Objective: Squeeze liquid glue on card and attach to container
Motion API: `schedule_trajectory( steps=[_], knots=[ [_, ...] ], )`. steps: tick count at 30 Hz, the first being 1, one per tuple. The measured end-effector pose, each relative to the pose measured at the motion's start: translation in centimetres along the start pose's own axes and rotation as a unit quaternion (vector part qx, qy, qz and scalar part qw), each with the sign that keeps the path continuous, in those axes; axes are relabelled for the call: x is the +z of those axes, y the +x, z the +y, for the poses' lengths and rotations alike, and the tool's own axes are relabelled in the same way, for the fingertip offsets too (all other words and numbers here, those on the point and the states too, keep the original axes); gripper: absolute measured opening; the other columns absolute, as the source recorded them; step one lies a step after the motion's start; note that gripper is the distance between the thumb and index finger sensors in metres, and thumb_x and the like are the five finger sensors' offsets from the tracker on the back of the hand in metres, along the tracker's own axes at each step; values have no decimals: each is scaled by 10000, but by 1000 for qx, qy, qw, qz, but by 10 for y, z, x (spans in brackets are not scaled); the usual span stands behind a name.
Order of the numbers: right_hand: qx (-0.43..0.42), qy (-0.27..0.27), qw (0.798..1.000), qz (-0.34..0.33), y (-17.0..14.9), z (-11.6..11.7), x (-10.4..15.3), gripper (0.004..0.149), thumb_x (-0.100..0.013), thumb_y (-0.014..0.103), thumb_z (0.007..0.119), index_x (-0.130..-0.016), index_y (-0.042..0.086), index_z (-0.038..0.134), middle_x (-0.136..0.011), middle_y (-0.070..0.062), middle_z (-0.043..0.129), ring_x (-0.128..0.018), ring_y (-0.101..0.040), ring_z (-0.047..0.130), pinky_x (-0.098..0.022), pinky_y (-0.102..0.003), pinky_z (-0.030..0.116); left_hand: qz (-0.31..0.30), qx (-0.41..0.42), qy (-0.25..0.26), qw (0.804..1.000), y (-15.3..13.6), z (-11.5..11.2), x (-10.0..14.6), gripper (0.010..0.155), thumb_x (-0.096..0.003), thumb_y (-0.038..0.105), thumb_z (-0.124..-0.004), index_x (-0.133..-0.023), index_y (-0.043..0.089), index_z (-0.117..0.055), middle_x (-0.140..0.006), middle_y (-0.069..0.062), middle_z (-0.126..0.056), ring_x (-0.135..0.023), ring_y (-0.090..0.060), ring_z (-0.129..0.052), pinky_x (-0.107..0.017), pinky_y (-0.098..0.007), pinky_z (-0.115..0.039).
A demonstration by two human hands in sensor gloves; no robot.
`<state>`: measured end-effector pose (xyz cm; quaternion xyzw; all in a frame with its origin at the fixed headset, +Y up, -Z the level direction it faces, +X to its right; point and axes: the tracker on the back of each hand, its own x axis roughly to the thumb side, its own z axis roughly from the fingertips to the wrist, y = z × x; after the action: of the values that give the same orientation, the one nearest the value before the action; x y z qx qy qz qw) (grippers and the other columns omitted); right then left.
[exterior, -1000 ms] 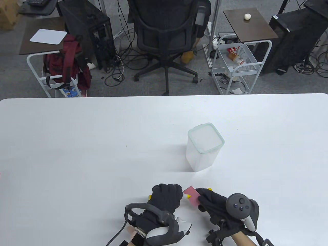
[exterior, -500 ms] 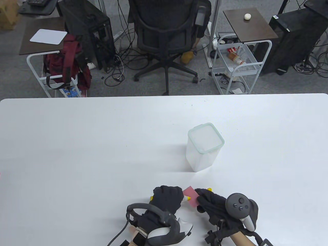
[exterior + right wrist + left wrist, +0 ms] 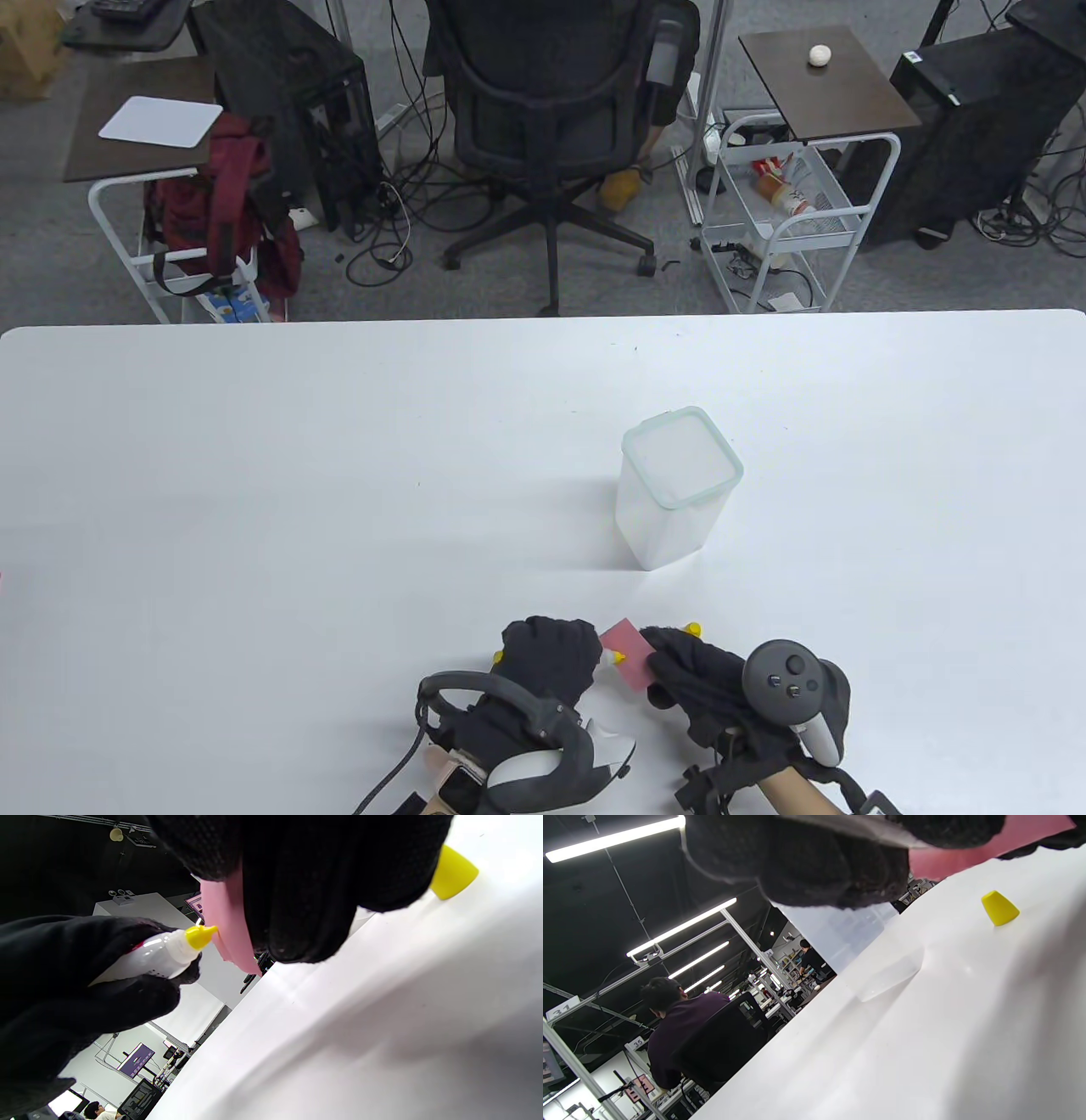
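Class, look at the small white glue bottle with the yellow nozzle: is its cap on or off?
Off. The glue bottle's bare yellow nozzle touches the pink card, and a loose yellow cone-shaped cap stands on the white table.

An office lab: swivel chair, computer towers, floor cables.
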<state>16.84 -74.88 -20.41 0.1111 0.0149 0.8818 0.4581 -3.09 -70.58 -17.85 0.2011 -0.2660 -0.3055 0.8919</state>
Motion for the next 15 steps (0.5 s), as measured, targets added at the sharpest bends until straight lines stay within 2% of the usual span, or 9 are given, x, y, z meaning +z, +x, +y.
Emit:
schedule_trajectory(
  steps=[6, 15],
  knots=[
    [0, 1, 1000, 0, 0, 1, 0, 393, -551, 327, 703, -886, 144, 797, -697, -80, 980, -473, -183, 1039, -475, -435, 841, 4, 6, 11, 1000, 0, -1, 0, 580, -400, 582, -653, -875, 301, -833, -660, 127, -994, -485, -80, -1005, -473, -319, -852],
    [0, 1, 1000, -1, 0, 1, 0, 393, -551, 327, 703, -886, 144, 797, -695, -79, 981, -472, -182, 1039, -474, -434, 841, 16, 12, -3, 1000, -4, -5, 0, 587, -413, 588, -648, -884, 288, -830, -654, 124, -994, -473, -79, -1004, -460, -317, -854]
  ],
)
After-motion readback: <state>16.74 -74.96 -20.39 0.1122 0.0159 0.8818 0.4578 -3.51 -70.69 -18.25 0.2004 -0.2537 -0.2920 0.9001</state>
